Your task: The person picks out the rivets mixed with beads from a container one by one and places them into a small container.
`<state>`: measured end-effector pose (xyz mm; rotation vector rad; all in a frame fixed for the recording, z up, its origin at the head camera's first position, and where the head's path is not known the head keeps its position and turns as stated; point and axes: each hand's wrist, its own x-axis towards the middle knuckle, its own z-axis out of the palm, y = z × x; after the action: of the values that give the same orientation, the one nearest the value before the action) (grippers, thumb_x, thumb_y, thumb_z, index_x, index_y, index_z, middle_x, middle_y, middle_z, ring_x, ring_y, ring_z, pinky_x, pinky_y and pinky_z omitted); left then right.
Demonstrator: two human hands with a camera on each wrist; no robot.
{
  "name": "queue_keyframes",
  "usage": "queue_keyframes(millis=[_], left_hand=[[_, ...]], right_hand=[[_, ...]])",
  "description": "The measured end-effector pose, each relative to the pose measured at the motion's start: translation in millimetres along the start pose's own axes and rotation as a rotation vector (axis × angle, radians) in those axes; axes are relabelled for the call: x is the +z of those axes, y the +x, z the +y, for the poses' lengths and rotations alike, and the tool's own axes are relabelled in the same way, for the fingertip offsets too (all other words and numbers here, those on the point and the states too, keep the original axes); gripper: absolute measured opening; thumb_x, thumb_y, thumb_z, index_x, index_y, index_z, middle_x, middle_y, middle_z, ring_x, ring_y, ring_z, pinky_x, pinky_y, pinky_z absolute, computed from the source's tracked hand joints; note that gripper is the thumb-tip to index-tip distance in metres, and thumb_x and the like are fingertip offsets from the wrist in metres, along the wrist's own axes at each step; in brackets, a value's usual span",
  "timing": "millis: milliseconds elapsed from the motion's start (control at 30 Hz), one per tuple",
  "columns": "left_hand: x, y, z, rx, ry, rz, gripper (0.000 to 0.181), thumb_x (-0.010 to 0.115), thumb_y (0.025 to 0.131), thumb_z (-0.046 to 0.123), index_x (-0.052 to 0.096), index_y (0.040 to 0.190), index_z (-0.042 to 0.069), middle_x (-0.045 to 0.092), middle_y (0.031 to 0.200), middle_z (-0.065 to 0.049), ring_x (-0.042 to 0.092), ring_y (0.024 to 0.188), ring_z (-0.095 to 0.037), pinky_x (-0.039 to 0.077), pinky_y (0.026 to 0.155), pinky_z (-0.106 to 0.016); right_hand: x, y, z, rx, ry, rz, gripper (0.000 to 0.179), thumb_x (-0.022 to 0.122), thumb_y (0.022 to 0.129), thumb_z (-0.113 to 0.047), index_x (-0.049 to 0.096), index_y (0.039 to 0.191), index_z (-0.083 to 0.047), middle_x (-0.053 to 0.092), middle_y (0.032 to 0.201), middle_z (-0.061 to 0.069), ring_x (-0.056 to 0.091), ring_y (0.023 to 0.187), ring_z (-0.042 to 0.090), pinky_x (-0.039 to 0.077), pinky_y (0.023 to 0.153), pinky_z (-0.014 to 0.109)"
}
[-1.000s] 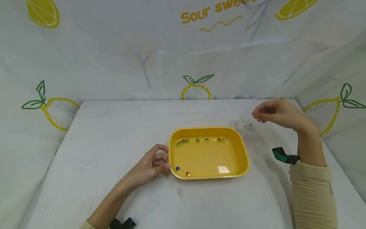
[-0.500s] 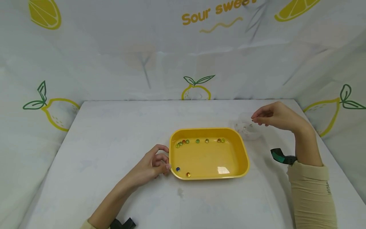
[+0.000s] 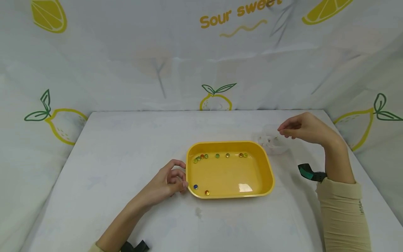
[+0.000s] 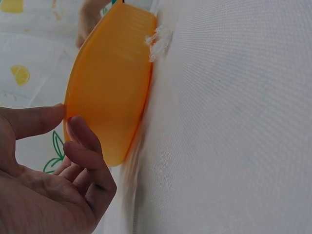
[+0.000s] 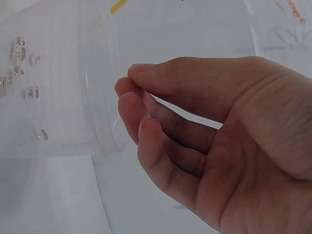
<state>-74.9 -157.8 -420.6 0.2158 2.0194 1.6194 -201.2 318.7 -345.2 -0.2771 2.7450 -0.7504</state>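
Observation:
A yellow tray [image 3: 233, 175] with several small coloured marbles in it stands on the white table. My left hand [image 3: 168, 180] grips its left end; in the left wrist view the thumb touches the rim and curled fingers lie against the outer wall. Behind the tray's right corner is a clear plastic tub [image 3: 277, 149], with several small metal pieces [image 5: 33, 92] showing through its wall. Over this tub my right hand [image 3: 306, 128] has thumb and index fingertips together. Nothing shows between them, though a tiny thing could be hidden there.
Most marbles lie along the tray's far side; a blue marble [image 3: 195, 187] and an amber marble [image 3: 207, 192] are near its front left. A white cloth with lemon prints [image 3: 215, 102] hangs behind the table and along both sides.
My right hand has come down slightly over the clear tub. A tiny dark thing visible at its fingertips one second ago no longer shows. The left hand and tray have stayed in place.

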Motion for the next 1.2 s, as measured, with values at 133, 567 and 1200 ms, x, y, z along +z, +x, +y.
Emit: queue_keyframes(millis=[133, 567, 1200], left_hand=[[0.0, -0.2, -1.0, 0.005, 0.002, 0.0, 0.054, 0.064, 0.096, 0.004, 0.04, 0.144, 0.004, 0.066, 0.1, -0.006, 0.061, 0.083, -0.02, 0.042, 0.059, -0.023], [-0.1, 0.6, -1.6, 0.015, 0.005, -0.009, 0.054, 0.064, 0.097, 0.004, 0.04, 0.144, 0.003, 0.065, 0.1, -0.006, 0.06, 0.082, -0.018, 0.041, 0.058, -0.022], [-0.4, 1.7, -3.2, 0.01, -0.024, -0.027, 0.053, 0.064, 0.099, 0.005, 0.039, 0.146, 0.004, 0.065, 0.099, -0.004, 0.059, 0.081, -0.015, 0.042, 0.059, -0.023]], right_hand=[[0, -0.5, 0, -0.009, 0.001, 0.008, 0.024, 0.074, 0.104, -0.023, 0.079, 0.118, -0.004, 0.08, 0.101, 0.006, 0.067, 0.083, 0.012, 0.055, 0.076, 0.024], [0, -5.4, -8, -0.035, 0.078, 0.111, 0.021, 0.075, 0.102, -0.019, 0.079, 0.118, -0.006, 0.082, 0.101, 0.002, 0.07, 0.084, 0.009, 0.055, 0.078, 0.017], [3, -6.5, -34, -0.132, 0.121, 0.163, 0.018, 0.079, 0.1, -0.024, 0.082, 0.116, -0.016, 0.082, 0.107, -0.005, 0.075, 0.091, -0.002, 0.056, 0.081, 0.011]])
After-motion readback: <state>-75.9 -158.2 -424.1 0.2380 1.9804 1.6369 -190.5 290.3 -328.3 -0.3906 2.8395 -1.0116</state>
